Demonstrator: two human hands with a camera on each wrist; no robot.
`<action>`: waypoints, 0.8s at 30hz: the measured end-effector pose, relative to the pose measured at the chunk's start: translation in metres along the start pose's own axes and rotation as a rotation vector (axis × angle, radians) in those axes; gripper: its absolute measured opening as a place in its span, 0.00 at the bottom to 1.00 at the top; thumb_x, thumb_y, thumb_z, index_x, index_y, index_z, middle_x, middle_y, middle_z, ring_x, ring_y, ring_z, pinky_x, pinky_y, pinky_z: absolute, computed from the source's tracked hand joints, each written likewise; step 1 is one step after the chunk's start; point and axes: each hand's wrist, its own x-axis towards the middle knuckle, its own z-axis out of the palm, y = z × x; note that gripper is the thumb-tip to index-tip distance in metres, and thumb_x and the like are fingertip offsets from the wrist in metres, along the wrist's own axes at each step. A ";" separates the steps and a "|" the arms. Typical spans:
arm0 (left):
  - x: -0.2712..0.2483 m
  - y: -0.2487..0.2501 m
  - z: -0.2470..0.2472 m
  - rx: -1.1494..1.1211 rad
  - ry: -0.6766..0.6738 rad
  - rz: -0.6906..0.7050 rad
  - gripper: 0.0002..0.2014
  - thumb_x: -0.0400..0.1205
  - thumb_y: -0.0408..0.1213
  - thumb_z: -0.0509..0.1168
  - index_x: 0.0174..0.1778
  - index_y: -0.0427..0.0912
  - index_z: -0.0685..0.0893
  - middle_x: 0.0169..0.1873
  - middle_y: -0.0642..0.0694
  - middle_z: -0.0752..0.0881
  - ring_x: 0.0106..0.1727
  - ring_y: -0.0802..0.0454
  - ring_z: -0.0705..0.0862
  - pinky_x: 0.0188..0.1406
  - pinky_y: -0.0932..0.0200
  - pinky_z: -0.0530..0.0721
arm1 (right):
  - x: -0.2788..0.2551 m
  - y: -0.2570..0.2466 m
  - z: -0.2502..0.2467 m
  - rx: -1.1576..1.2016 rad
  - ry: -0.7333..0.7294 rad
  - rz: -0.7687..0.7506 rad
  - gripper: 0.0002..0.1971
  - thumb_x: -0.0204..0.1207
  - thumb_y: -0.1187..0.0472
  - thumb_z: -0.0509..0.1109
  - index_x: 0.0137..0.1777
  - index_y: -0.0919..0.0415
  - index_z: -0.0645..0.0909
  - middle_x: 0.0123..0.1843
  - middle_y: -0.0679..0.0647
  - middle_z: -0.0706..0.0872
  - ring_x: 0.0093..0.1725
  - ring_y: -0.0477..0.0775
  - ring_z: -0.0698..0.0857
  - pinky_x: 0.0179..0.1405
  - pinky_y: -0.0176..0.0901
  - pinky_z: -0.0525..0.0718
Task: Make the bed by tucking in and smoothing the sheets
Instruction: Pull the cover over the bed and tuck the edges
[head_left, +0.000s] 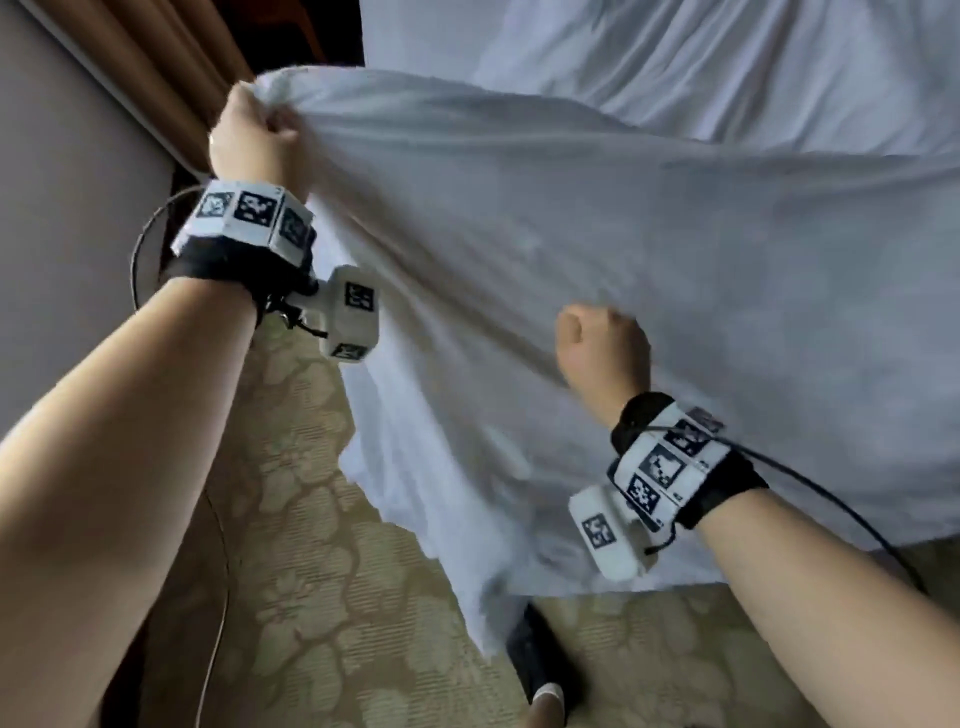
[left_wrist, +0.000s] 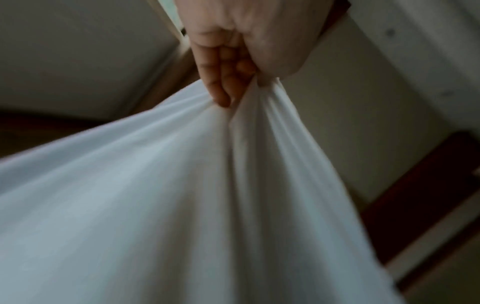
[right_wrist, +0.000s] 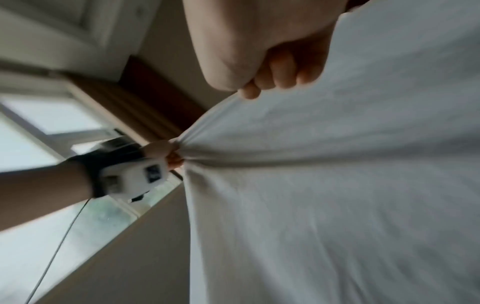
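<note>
the bed (head_left: 727, 62) fills the top right of the head view, covered in wrinkled white cloth. in front of it a white sheet (head_left: 571, 249) is lifted off the bed and stretched between two hands, its loose lower edge hanging down toward the patterned carpet (head_left: 311, 545). a tan curtain (head_left: 176, 67) hangs at the upper left beside a plain wall (head_left: 62, 234). the left hand (head_left: 249, 135) is raised, fingers curled tight around a bunched corner of the sheet, folds fanning out from its grip. the right hand (head_left: 602, 348) is lower and nearer, fist closed on the sheet's edge. each wrist wears a black strap with a marker-covered white camera block.
</note>
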 end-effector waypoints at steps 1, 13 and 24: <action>0.005 -0.005 0.001 0.053 -0.008 -0.052 0.15 0.82 0.39 0.51 0.60 0.40 0.78 0.63 0.35 0.81 0.65 0.37 0.78 0.62 0.53 0.72 | -0.005 0.005 0.003 -0.002 -0.053 -0.010 0.16 0.77 0.61 0.53 0.28 0.65 0.69 0.28 0.63 0.66 0.36 0.64 0.66 0.34 0.47 0.61; -0.188 -0.123 0.105 0.150 -0.752 -0.637 0.43 0.81 0.50 0.64 0.83 0.36 0.45 0.81 0.34 0.57 0.80 0.37 0.61 0.77 0.50 0.59 | -0.011 0.104 0.050 0.063 -0.392 0.349 0.13 0.77 0.64 0.63 0.61 0.65 0.75 0.62 0.63 0.84 0.62 0.63 0.81 0.60 0.46 0.76; -0.196 -0.147 0.054 0.380 -0.659 -0.403 0.24 0.86 0.47 0.55 0.67 0.30 0.73 0.64 0.29 0.79 0.66 0.35 0.78 0.62 0.51 0.74 | -0.073 0.158 0.069 -0.328 -0.693 0.465 0.40 0.64 0.46 0.78 0.71 0.65 0.66 0.71 0.65 0.71 0.70 0.65 0.73 0.69 0.52 0.74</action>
